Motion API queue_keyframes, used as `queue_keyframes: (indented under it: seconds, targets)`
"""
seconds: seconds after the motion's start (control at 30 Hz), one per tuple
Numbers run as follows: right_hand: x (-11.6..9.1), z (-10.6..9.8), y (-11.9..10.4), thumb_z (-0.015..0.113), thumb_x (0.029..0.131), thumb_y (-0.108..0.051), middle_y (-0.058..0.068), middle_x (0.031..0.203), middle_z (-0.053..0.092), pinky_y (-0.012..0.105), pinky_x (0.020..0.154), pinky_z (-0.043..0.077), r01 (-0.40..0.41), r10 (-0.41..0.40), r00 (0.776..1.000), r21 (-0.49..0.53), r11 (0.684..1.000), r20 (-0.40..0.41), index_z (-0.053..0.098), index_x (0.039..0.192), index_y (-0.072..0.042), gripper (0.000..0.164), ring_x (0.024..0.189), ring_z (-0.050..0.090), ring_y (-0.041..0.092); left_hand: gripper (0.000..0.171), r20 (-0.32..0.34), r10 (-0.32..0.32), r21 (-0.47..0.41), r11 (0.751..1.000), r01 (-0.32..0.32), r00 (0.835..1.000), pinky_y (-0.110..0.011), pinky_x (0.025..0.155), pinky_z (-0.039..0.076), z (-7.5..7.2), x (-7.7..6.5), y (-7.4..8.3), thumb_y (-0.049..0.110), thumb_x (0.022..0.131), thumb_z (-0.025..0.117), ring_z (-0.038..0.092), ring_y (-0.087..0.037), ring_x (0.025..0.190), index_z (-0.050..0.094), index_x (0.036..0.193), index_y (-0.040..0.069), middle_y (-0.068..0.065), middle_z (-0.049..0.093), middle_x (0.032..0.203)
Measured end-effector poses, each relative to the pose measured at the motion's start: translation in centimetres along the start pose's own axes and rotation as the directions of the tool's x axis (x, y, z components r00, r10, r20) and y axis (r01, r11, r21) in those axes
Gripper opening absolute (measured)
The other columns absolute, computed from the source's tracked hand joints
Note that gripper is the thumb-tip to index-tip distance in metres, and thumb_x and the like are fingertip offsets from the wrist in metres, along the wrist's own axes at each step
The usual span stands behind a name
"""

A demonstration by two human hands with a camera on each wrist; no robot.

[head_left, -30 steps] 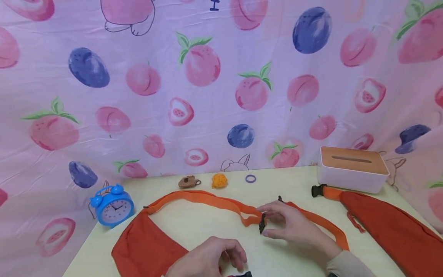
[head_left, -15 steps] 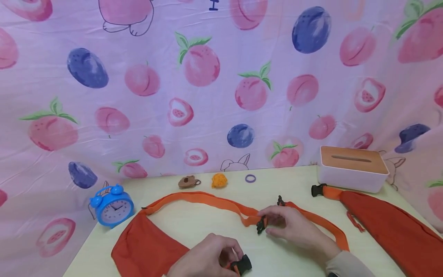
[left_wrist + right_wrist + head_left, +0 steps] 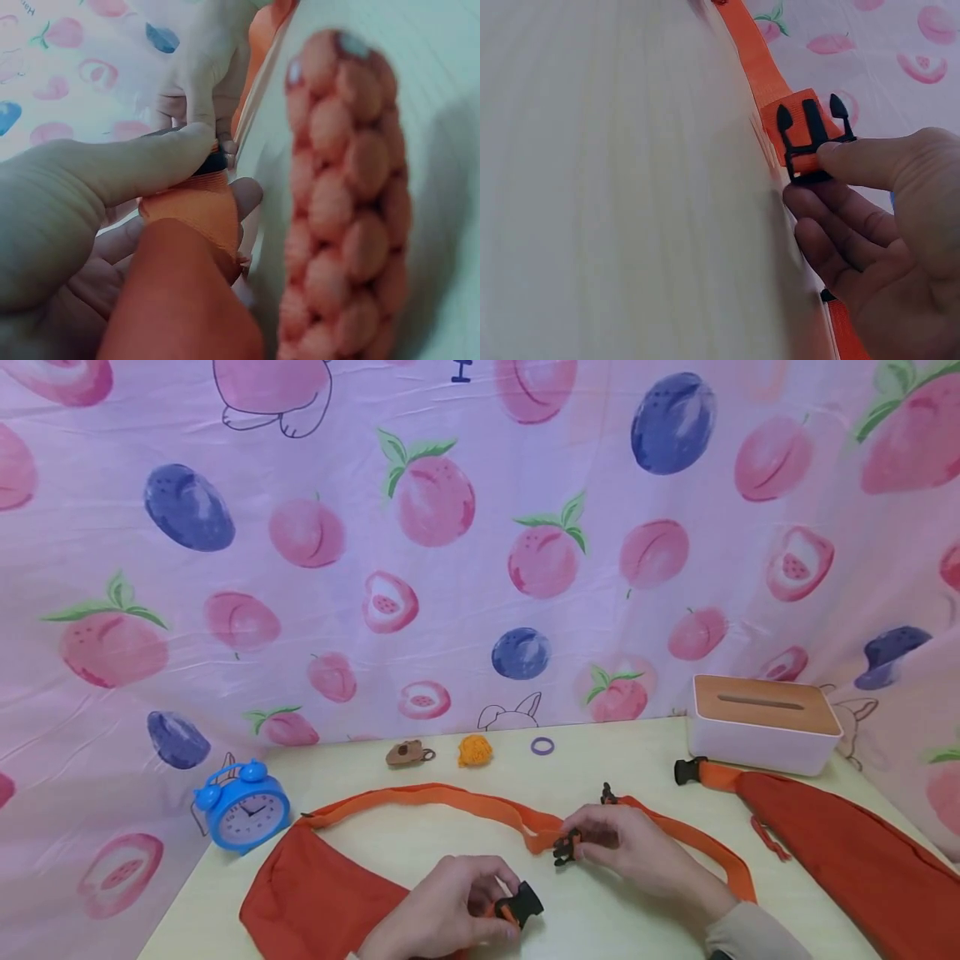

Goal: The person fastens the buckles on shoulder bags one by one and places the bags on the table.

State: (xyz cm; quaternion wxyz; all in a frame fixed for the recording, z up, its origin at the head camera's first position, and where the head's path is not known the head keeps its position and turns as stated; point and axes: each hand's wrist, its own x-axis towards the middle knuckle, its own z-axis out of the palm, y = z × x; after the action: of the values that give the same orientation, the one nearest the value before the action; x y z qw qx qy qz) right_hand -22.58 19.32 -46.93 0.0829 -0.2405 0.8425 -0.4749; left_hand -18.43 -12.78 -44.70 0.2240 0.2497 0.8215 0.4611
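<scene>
A red-orange pouch bag (image 3: 322, 889) lies at the left front of the table, its orange strap (image 3: 450, 797) arching toward the middle. My left hand (image 3: 442, 906) grips the orange webbing just behind a black buckle socket (image 3: 528, 902), its mouth facing right. Between thumb and fingers, my right hand (image 3: 637, 847) pinches the black pronged buckle half (image 3: 566, 849). Its prongs (image 3: 784, 116) show plainly in the right wrist view. The two buckle halves are apart. A blurred braided orange cord (image 3: 349, 202) fills the foreground of the left wrist view.
A second red bag (image 3: 847, 852) lies at right, with a black buckle (image 3: 687, 771). Behind my right hand is another orange strap (image 3: 701, 839) with a pronged clip (image 3: 608, 793). Around stand a blue alarm clock (image 3: 247, 810), tissue box (image 3: 765, 735), orange bundle (image 3: 476, 751) and purple ring (image 3: 542, 746).
My left hand has raised the buckle socket into view and turned it toward the right. The pronged half in my right hand has tilted and shifted slightly left.
</scene>
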Motion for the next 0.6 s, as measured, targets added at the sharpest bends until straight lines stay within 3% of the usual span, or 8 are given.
queue_keyframes:
  seconds: [0.13, 0.3, 0.47, 0.6]
  targets:
    - [0.02, 0.04, -0.3, 0.078, 0.105, -0.007, 0.004, 0.112, 0.076, 0.029, 0.088, 0.063, -0.007, 0.009, 1.0, 0.072, 0.997, -0.028, 0.069, 0.128, -0.019, 0.027, 0.099, 0.077, 0.024, 0.033, -0.042, 0.001, 0.002, 1.0, -0.001, 0.999, -0.024, 0.087, 0.058, -0.1, 0.11, 0.04, 0.015, 0.094, 0.091, 0.071, -0.01, 0.085, 0.074, 0.121, 0.024, 0.009, 0.078, 0.098]
    - [-0.03, 0.1, -0.54, 0.079, 0.103, -0.006, 0.012, 0.114, 0.072, 0.029, 0.084, 0.064, 0.005, 0.001, 0.999, 0.136, 0.991, -0.046, 0.063, 0.126, -0.016, 0.03, 0.096, 0.077, 0.026, 0.046, -0.091, 0.007, -0.057, 0.998, -0.012, 0.996, -0.025, 0.09, 0.055, -0.06, 0.11, 0.19, 0.016, 0.096, 0.088, 0.074, -0.015, 0.089, 0.066, 0.135, 0.024, 0.007, 0.08, 0.101]
    - [-0.01, 0.08, -0.6, 0.087, 0.095, 0.0, 0.013, 0.116, 0.068, 0.026, 0.086, 0.062, 0.042, -0.037, 0.999, 0.155, 0.987, -0.04, 0.059, 0.13, -0.011, 0.046, 0.095, 0.072, 0.025, 0.039, -0.138, 0.022, -0.074, 0.997, -0.033, 0.99, -0.023, 0.075, 0.053, -0.06, 0.03, 0.15, 0.011, 0.102, 0.081, 0.068, -0.015, 0.081, 0.065, 0.136, 0.021, 0.005, 0.079, 0.105]
    - [0.07, 0.07, -0.89, 0.088, 0.093, 0.002, 0.013, 0.115, 0.068, 0.025, 0.084, 0.061, 0.053, -0.046, 0.998, 0.15, 0.987, -0.048, 0.059, 0.132, -0.01, 0.05, 0.094, 0.069, 0.024, 0.043, -0.162, 0.05, -0.107, 0.992, -0.068, 0.985, -0.023, 0.06, 0.05, -0.01, 0.09, 0.04, 0.009, 0.104, 0.077, 0.062, -0.018, 0.069, 0.06, 0.142, 0.018, 0.001, 0.08, 0.102]
